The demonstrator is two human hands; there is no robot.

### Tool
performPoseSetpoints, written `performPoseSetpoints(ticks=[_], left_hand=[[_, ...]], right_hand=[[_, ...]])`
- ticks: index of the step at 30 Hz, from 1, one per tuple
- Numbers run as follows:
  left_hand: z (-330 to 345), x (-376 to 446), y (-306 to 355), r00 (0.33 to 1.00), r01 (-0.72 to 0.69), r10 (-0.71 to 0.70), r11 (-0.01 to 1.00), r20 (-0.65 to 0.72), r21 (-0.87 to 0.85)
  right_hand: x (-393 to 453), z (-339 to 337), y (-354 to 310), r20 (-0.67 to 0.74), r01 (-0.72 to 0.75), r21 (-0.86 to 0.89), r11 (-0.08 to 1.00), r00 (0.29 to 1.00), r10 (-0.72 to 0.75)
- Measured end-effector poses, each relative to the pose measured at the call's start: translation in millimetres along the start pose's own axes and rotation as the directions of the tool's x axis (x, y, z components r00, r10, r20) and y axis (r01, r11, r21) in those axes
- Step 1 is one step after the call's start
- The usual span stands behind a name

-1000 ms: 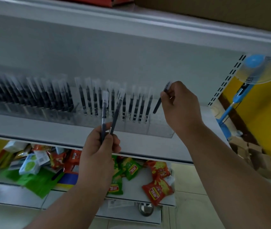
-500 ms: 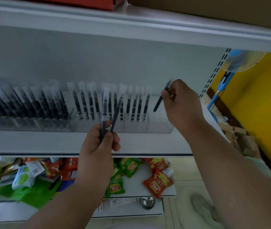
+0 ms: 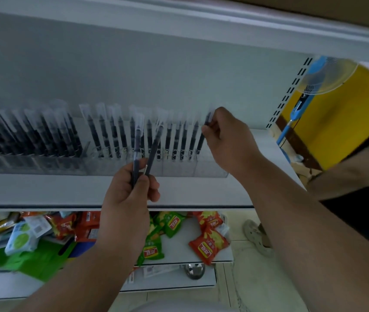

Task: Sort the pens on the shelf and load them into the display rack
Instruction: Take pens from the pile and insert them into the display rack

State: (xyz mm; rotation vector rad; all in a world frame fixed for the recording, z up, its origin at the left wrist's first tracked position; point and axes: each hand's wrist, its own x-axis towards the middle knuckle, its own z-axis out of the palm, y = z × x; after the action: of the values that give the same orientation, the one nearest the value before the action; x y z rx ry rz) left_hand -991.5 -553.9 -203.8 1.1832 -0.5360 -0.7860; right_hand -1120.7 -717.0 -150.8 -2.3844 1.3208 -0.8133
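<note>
Two pens [image 3: 144, 149] fanned upward, gripped in left hand [image 3: 129, 199] before shelf [image 3: 44, 190]. Right hand [image 3: 228, 140] pinches single pen [image 3: 202, 137], lower end at right end of clear display rack [image 3: 210, 170]. Snack packets [image 3: 208, 246] on lower shelf.

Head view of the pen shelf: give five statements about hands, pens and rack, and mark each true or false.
1. The left hand grips two dark pens with clear caps. True.
2. The right hand is empty. False: it pinches one dark pen at the right end of the row.
3. The clear plastic display rack stands on the white metal shelf. True.
4. The pens in the rack lie flat. False: they stand upright or lean slightly.
5. Red and green snack packets lie on a lower shelf. True.
</note>
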Motion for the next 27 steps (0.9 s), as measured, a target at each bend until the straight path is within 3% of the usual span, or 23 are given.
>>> performPoseSetpoints(ticks=[3,9,14,18,20,23,27], left_hand=[[0.4,-0.3,-0.6,1.000,-0.004,0.004,1.000,-0.003,-0.001],[-1.1,-0.6,-0.5,1.000,0.004,-0.004,1.000,0.004,-0.006],[8.5,-0.1,-2.4,0.999,0.002,-0.002,1.000,0.053,-0.001],[23.3,-4.4,-4.9,0.981,0.020,-0.029,0.999,0.191,0.046],[29.7,-8.1,-5.3,0.971,0.027,-0.044,0.997,0.234,0.073],[31.1,-7.6,-7.1,0.983,0.024,-0.041,0.996,0.181,0.091],[24.8,-3.9,-10.2,0.994,0.010,-0.020,0.996,0.107,0.093]], right_hand=[[-2.9,13.7,5.7,0.060,-0.077,-0.002,0.997,0.995,0.077],[-7.9,15.1,9.6,0.002,-0.149,-0.026,0.989,0.989,0.149],[-26.6,0.3,-13.9,-0.068,-0.103,0.211,0.972,0.990,0.120],[-33.7,-8.9,-33.0,0.170,-0.205,0.476,0.855,0.976,0.139],[-34.5,-9.7,-30.9,0.202,-0.258,0.614,0.746,0.965,0.167],[-30.1,-16.8,-18.2,0.100,-0.255,0.717,0.648,0.959,0.266],[-17.8,-28.3,1.4,-0.146,-0.191,0.520,0.833,0.941,0.306]])
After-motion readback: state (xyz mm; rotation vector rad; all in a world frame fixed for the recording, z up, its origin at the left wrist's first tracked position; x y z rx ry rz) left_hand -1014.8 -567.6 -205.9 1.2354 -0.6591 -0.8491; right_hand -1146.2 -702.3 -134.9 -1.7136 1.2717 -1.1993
